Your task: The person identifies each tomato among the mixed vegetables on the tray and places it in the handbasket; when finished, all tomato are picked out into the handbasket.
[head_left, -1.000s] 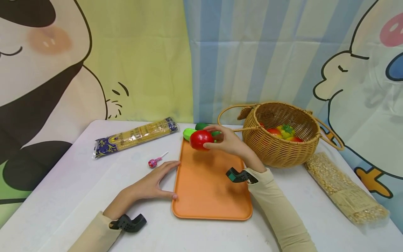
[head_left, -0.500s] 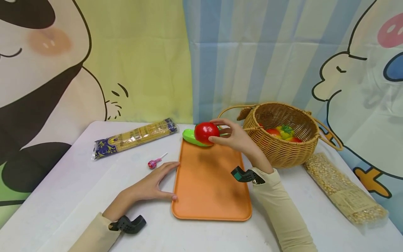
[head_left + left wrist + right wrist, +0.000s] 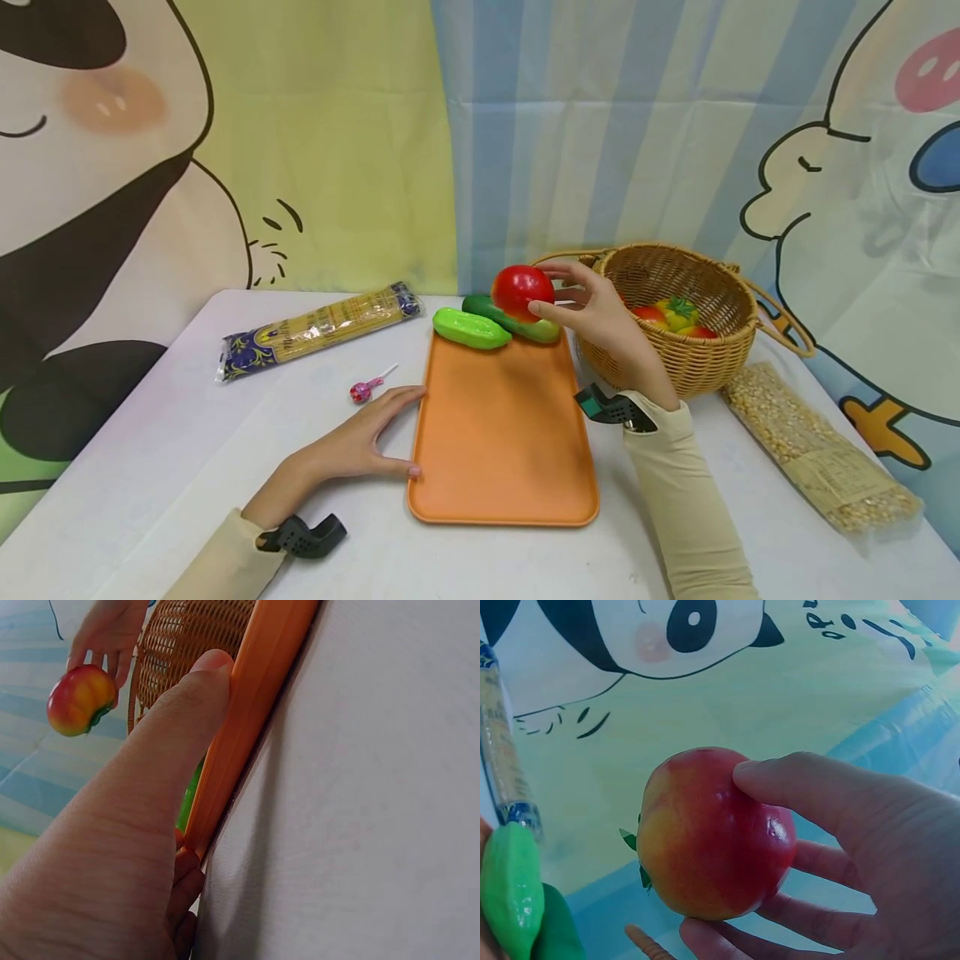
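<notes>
My right hand (image 3: 600, 312) holds a red toy tomato (image 3: 522, 293) between thumb and fingers, raised above the far end of the orange tray (image 3: 502, 425). In the right wrist view the tomato (image 3: 712, 832) shows a yellow side and green leaves. Below it, a light green ridged vegetable (image 3: 471, 328) and a dark green cucumber (image 3: 543, 327) lie side by side at the tray's far end. My left hand (image 3: 348, 442) touches the tray's left edge with spread thumb and fingers; in the left wrist view its thumb (image 3: 214, 664) rests against the tray's rim.
A wicker basket (image 3: 667, 362) with several toy fruits or vegetables stands right of the tray. A bag of corn kernels (image 3: 821, 450) lies beyond it. On the left are a pack of spaghetti (image 3: 322, 329) and a lollipop (image 3: 367, 387). A cartoon curtain (image 3: 337, 150) hangs behind.
The right hand has lifted the tomato up and to the right, and the light green vegetable and cucumber now show more fully. The left hand has stayed at the tray's edge.
</notes>
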A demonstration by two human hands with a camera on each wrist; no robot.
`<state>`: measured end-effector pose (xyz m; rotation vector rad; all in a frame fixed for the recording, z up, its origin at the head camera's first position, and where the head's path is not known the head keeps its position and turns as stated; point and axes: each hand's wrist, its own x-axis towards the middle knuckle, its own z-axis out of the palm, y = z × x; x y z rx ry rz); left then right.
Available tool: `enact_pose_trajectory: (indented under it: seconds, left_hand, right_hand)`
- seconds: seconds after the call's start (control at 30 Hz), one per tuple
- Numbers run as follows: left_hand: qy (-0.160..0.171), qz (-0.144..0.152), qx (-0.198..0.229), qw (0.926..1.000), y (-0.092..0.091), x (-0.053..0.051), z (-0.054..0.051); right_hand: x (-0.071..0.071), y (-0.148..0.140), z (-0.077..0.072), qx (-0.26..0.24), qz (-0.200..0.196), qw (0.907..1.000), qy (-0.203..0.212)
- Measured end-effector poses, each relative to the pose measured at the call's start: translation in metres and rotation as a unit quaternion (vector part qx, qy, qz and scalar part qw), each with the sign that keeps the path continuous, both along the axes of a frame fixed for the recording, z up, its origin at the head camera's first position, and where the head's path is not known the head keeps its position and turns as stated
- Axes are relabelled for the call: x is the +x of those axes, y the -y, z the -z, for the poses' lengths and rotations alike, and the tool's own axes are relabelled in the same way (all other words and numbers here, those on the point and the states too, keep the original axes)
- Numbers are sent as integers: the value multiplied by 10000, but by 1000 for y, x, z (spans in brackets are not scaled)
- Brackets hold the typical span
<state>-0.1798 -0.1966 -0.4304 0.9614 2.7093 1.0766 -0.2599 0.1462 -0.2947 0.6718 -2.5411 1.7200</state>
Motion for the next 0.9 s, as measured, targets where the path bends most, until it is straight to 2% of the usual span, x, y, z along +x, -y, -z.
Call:
enact_pose_trajectory:
  seconds: [0.13, 0.33, 0.6, 0.9]
  left_hand:
    - [-28, -2, -1, 10000, 0, 0, 0]
    - [-26, -13, 28, 10000, 1, 0, 2]
    - [-209, 73, 46, 9997, 1, -1, 2]
    - [-116, 42, 12, 9999, 2, 0, 1]
  right_hand:
    - [0, -7, -2, 37, 106, 9999, -103]
    - [2, -17, -7, -210, 359, 9991, -43]
    - [3, -32, -11, -268, 777, 9966, -98]
    - [6, -49, -14, -229, 1226, 9922, -48]
